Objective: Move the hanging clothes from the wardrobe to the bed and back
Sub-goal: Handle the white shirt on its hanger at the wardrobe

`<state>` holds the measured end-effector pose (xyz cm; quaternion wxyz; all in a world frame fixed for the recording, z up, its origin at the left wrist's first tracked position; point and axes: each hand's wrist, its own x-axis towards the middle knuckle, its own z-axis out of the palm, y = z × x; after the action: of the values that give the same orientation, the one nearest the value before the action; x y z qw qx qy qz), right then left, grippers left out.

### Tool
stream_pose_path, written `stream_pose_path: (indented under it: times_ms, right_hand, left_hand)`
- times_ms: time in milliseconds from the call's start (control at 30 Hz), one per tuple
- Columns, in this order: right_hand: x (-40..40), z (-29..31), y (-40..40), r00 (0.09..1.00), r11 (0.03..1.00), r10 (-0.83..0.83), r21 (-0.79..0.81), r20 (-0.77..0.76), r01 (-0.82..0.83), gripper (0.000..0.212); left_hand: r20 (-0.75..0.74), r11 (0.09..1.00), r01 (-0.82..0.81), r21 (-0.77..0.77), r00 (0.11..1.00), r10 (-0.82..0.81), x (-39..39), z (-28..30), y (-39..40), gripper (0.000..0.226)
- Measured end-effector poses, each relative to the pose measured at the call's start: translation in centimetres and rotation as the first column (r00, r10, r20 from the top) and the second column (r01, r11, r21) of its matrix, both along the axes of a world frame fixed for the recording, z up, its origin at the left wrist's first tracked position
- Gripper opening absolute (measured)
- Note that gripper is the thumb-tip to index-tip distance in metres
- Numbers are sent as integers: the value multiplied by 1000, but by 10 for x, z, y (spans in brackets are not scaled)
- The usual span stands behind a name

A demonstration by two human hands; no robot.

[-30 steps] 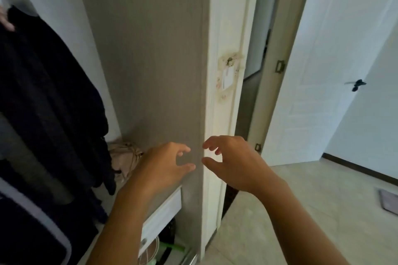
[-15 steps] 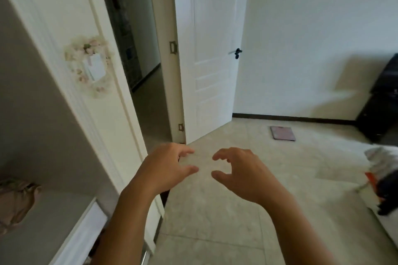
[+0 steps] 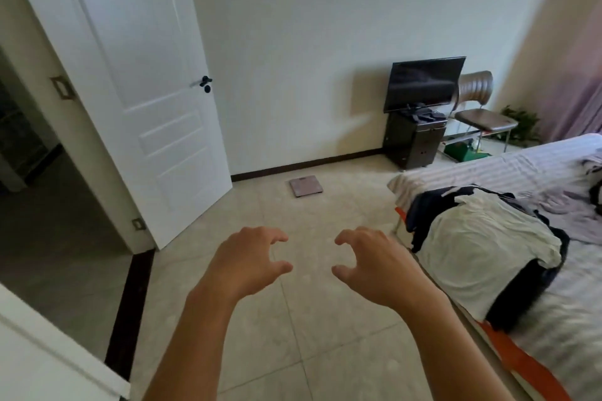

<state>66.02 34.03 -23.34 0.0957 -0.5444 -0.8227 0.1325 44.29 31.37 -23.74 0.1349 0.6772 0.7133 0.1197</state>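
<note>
Between floor and bed, the left grip (image 3: 247, 265) and right grip (image 3: 374, 267) hang released, fingers curled, grasping nothing. Right of the right grip, clothes (image 3: 482, 247) lie heaped on the bed (image 3: 527, 169). To lift them cleanly, I judge both grips should gather the hangers together. Beyond, no writing is readable.

Clothes (image 3: 482, 257) piled on bed (image 3: 537, 169) at right; door (image 3: 146, 75) left; TV (image 3: 423, 81) behind bed.
</note>
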Motion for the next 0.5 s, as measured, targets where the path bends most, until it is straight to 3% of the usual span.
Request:
stream_pose_path:
  times_ms: [233,500]
  right_hand:
    - [100,-10,30,975,975,-221,-15,-7,221,51]
    - [177,-26,84,897,895,-441,-71,17,441,47]
  left_hand:
    - [-6,974,225,-32,974,-225,96,-10,75,59]
    - [2,884,467,-31,884,-467,191,-31,181,60]
